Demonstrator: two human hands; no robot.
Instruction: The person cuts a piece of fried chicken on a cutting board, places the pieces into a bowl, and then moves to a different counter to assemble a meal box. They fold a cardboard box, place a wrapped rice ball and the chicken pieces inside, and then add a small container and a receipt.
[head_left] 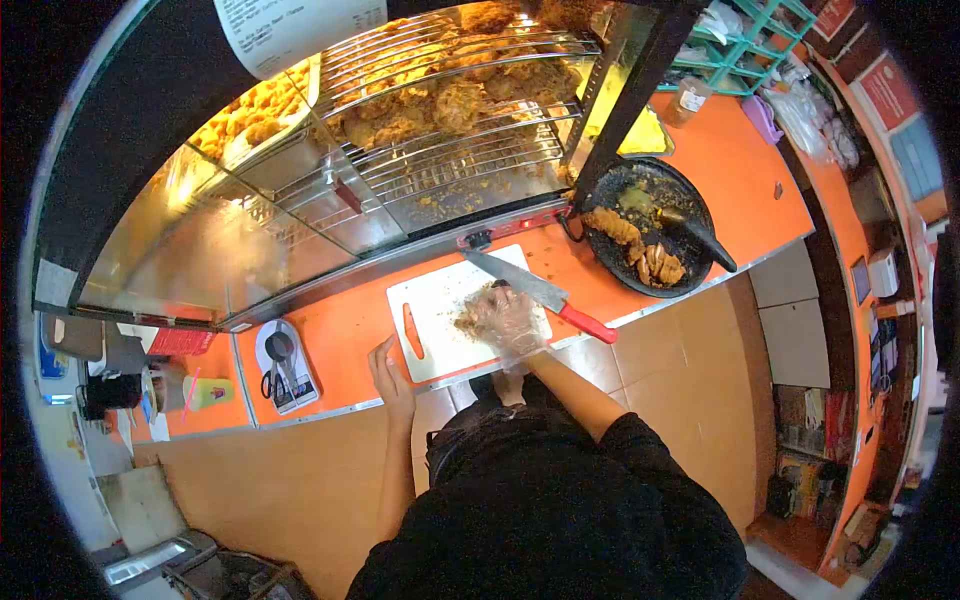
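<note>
Crumbs [466, 312], brown and messy, sit in a patch near the middle of a white cutting board [436, 290]. The board lies on an orange table [750, 190]. The right hand [507, 322] wears a clear plastic glove and is down over the crumbs, on the side toward three o'clock. Its fingers are bent, and I cannot tell if it has hold of any bits. The left hand [392, 382] is bare, at about eight o'clock from the board's middle. Its fingers are loosely spread and it has hold of nothing; I cannot tell if it touches the board.

A big knife [540, 291] lies across the board, just beside the right hand. Its tip points to ten o'clock and its red handle sticks out past the board toward four o'clock. At two o'clock is a black mortar [685, 185], with a pestle [710, 248] and pieces of fried chicken [660, 264] in it. Between eight and nine o'clock is a white scale [304, 370].
</note>
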